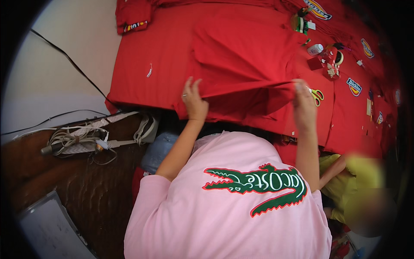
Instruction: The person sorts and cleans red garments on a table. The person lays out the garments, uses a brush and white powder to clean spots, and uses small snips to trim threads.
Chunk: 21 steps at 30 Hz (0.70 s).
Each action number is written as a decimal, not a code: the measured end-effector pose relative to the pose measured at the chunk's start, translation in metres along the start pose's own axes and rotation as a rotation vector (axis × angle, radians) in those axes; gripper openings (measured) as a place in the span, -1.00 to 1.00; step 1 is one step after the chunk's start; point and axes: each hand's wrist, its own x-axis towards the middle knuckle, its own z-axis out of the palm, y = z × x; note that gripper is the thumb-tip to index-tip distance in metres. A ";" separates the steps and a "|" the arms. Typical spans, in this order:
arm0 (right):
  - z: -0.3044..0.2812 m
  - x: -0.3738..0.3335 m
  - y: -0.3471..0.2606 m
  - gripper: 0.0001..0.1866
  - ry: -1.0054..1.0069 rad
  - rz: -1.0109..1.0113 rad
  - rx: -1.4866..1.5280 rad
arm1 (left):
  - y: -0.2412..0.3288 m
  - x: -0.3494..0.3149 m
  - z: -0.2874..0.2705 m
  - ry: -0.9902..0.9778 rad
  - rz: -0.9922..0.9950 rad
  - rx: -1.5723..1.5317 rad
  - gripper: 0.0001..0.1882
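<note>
A red cloth garment (248, 56) is spread over the red-covered table in front of me, its near edge lifted into a fold. My right hand (305, 103) grips that edge at the right and holds it raised, so a dark hollow shows under the fold. At the fold's left end my left hand (195, 102) rests on the red cloth, fingers stretched out and apart, a ring on one of them. Yellow-green scissors (318, 96) lie just right of my right hand, partly hidden behind it.
A red box (331, 64) with a tape roll and a white bottle (315, 49) stand at the back right. More red pieces with patches (354, 87) cover the right side. Another person in yellow (358, 177) sits close at right. Tangled cables (77, 138) lie at left.
</note>
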 end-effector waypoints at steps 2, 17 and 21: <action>-0.056 0.010 0.001 -0.71 0.080 -0.107 0.572 | -0.002 0.021 -0.020 0.014 -0.061 -0.056 -0.33; 0.040 -0.033 0.026 0.15 -0.231 -0.592 -0.759 | 0.089 0.027 -0.026 -0.464 -0.010 -0.533 -0.79; 0.078 0.006 0.030 -0.02 -0.123 -0.700 -0.699 | 0.146 0.071 -0.058 -0.421 0.106 -0.685 -0.86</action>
